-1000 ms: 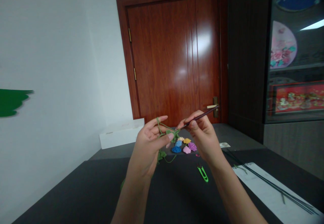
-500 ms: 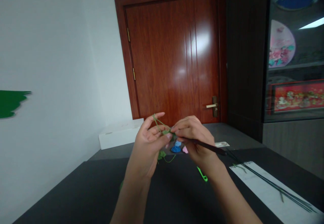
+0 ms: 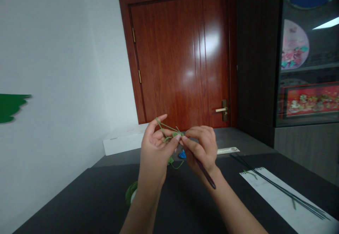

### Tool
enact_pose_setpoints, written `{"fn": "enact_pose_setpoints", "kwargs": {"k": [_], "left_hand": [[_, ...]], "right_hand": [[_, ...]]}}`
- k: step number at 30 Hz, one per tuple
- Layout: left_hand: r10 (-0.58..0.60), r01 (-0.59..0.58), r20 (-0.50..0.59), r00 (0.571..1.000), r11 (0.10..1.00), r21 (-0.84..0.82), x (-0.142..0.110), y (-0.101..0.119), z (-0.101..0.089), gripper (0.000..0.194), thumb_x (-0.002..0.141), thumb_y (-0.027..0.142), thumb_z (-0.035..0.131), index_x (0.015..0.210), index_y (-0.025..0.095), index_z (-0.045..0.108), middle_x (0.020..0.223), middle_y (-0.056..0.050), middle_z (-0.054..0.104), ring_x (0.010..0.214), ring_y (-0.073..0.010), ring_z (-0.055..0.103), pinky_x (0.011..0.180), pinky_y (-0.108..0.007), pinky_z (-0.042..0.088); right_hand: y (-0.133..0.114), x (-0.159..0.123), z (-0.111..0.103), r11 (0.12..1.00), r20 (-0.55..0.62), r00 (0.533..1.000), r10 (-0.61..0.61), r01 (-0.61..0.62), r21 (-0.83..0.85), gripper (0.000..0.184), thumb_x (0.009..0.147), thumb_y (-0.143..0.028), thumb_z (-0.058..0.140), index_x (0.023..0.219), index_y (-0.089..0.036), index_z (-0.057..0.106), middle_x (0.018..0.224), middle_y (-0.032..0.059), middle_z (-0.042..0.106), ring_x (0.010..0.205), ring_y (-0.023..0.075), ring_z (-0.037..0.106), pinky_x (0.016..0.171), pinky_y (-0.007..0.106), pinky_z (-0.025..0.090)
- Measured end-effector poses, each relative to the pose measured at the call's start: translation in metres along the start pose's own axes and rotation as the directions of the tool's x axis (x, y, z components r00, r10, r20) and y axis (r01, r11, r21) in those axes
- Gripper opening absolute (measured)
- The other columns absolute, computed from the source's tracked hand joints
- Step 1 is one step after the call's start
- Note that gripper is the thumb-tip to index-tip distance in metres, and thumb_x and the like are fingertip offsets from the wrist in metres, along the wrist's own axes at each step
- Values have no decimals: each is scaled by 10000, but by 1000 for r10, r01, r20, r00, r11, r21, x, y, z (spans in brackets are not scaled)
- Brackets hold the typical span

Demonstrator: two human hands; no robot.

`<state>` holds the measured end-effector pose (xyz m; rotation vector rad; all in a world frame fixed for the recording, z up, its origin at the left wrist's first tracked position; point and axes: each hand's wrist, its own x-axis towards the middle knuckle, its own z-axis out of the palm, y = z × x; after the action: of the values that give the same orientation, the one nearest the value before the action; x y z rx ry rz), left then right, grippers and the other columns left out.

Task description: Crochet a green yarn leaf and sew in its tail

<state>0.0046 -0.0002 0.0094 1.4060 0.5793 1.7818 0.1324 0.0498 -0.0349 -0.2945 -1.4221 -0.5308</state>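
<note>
Between thumb and fingers, my left hand (image 3: 155, 153) pinches a small green crochet piece (image 3: 174, 134). Green yarn (image 3: 167, 125) loops over its raised index finger and runs taut to the piece. My right hand (image 3: 203, 145) grips a crochet hook (image 3: 204, 173), whose dark handle slants down toward my right wrist. The hook's thin tip pokes up beside the green piece, where both hands' fingertips nearly meet. Behind my left wrist, a green yarn ball (image 3: 130, 191) is partly hidden. Another green crocheted piece (image 3: 171, 161) with a yarn tail lies on the table beyond.
A blue crocheted piece (image 3: 182, 154) shows between my hands on the dark table (image 3: 106, 195). At right, dark green stems (image 3: 288, 192) lie across a white paper pad (image 3: 267, 191). A ruler-like strip (image 3: 228, 150) and a white box (image 3: 124, 140) lie farther back.
My right hand has turned, swinging the hook's handle from pointing right to pointing down, and its tip now shows. The yarn ball is more visible; my right arm now covers the bright green clip.
</note>
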Motion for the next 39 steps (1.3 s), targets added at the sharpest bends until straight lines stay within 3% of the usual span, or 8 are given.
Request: {"fn": "enact_pose_setpoints", "kwargs": {"k": [6,9,13,16,19,29,34,39], "left_hand": [[-41,35,80,996,997,74,3,-4,-11,680,759,114,820,1376,163,537,741,15,652,619,-99,559,546,-199,429],[-166,172,157,973,985,-24,5,-6,-16,717,717,108,849,1368,138,550,743,5,659,588,-86,547,524,-191,407],[-238,272,234,943,954,-126,5,-5,-15,693,672,73,867,1303,102,581,761,-24,693,614,-92,581,517,-175,407],[-203,235,216,955,962,-136,5,-6,-13,655,706,62,850,1298,111,573,836,-55,726,730,-136,670,544,-173,438],[-156,182,191,969,975,-125,5,-8,-13,628,736,56,834,1303,129,573,861,-48,723,805,-159,706,575,-174,461],[-81,96,148,986,990,-102,3,-6,-9,595,739,77,837,1275,111,580,758,2,677,612,-86,570,568,-194,453],[-80,93,134,988,991,-95,1,-3,-7,600,741,80,834,1282,114,576,754,0,674,617,-91,569,568,-194,451],[-68,83,139,988,991,-107,-1,-1,-6,634,751,73,824,1323,129,556,749,11,661,608,-84,552,570,-188,456]], "right_hand": [[-5,5,-8,894,-15,914,404,-392,218,82,978,-232,567,911,-240,614,779,15,644,754,188,605,744,367,442],[-3,7,-7,511,161,691,705,-652,560,193,973,-352,609,831,-222,607,686,-17,593,662,153,567,669,312,433],[-1,10,-2,-149,574,411,708,-708,690,300,805,-417,806,739,-178,639,618,-35,576,601,111,534,620,253,433],[-3,12,1,-309,655,350,670,-670,675,292,735,-381,878,762,-178,670,645,-37,625,619,94,559,653,228,457],[-6,12,3,-223,594,418,687,-657,720,275,757,-377,874,774,-206,659,676,-42,657,657,95,583,682,220,460],[-15,12,4,463,226,692,685,-654,598,179,932,-363,694,837,-224,634,812,-17,619,781,139,600,733,269,473],[-17,13,4,497,216,717,662,-637,589,150,920,-315,708,819,-225,645,811,-15,619,792,144,605,746,275,471],[-9,8,9,311,309,675,670,-633,709,179,862,-322,781,819,-231,633,840,-26,640,793,132,606,743,263,467]]}}
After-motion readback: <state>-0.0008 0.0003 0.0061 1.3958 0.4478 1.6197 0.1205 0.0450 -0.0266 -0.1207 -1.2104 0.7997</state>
